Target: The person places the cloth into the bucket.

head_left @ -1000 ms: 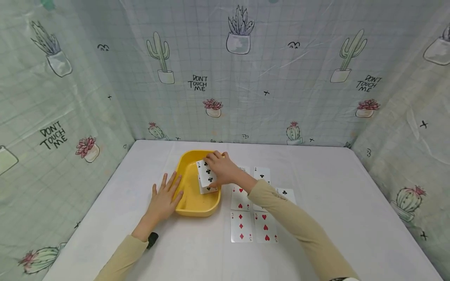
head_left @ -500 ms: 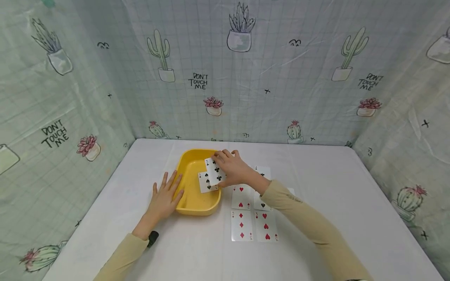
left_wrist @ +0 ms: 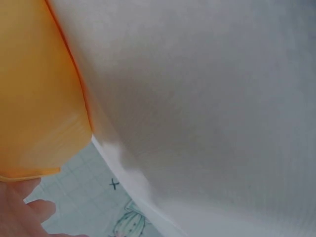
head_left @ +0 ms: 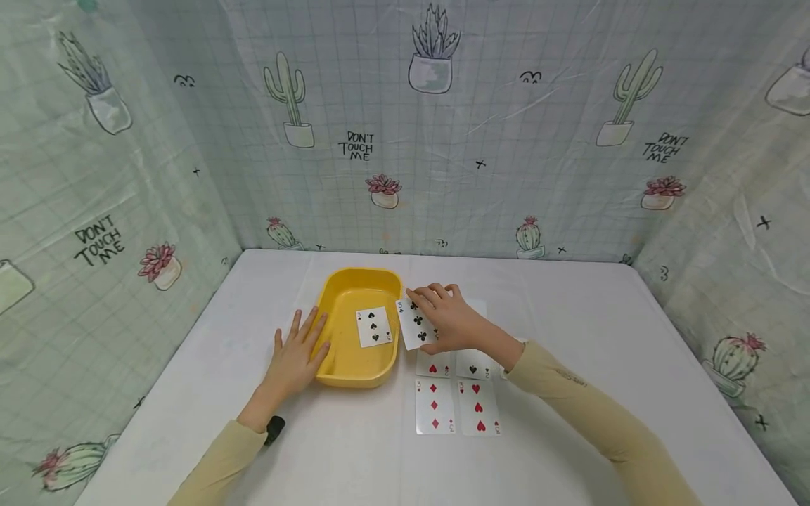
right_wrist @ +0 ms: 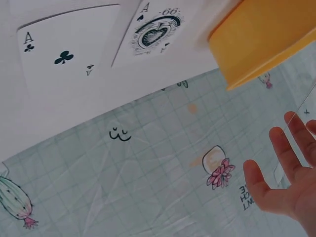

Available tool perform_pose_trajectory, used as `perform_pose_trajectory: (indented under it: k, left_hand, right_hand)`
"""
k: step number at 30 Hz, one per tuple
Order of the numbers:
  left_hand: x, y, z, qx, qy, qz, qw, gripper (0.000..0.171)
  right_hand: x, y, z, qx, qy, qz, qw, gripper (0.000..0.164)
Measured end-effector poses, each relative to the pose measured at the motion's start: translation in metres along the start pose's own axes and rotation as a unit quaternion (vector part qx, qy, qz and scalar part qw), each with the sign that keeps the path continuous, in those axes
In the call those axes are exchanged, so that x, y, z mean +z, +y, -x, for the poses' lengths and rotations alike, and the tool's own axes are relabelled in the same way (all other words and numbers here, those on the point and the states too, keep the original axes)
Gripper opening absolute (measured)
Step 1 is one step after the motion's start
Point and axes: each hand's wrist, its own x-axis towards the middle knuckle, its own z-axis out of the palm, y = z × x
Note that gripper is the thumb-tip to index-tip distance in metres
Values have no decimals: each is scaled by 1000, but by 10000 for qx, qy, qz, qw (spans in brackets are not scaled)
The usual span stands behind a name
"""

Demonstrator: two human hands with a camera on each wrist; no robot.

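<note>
My right hand (head_left: 452,320) pinches the three of clubs (head_left: 415,329) between thumb and fingers, face up and slightly tilted. The card's left edge overlaps the right rim of a yellow tray (head_left: 342,365). Inside the tray lies the three of spades (head_left: 373,327). With fingers spread and straight, my left hand (head_left: 294,358) rests on the tray's left rim. Under the right hand and wrist, the cards on the table are partly covered. The right wrist view has the ace of clubs (right_wrist: 63,57) and the ace of spades (right_wrist: 154,37) beside the tray.
Right of the tray, playing cards lie in rows on the white table (head_left: 582,309). The front row has the three of diamonds (head_left: 434,407) and three of hearts (head_left: 479,407); behind are the two of hearts (head_left: 434,367) and two of spades (head_left: 473,364). Patterned cloth (head_left: 481,140) encloses the table.
The right hand has carried the three of clubs rightward from over the tray to past its right rim. The three of spades in the tray is now fully uncovered. The left hand has stayed put.
</note>
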Motion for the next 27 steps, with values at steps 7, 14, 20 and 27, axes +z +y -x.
perform_pose_trajectory:
  k: [7, 14, 20, 27]
  left_hand:
    - [-2, 1, -1, -12, -10, -29, 10000, 58]
    - [-1, 0, -1, -5, -26, -45, 10000, 58]
    - [0, 1, -1, -16, 34, -43, 10000, 58]
    - [-1, 2, 0, -67, -13, -51, 10000, 58]
  right_hand:
    - [3, 5, 27, 62, 47, 60, 10000, 101]
    - [9, 11, 56, 32, 216, 120, 9997, 100]
    - [13, 16, 84, 119, 228, 341, 9991, 99]
    - [20, 21, 118, 349, 142, 417, 9984, 99]
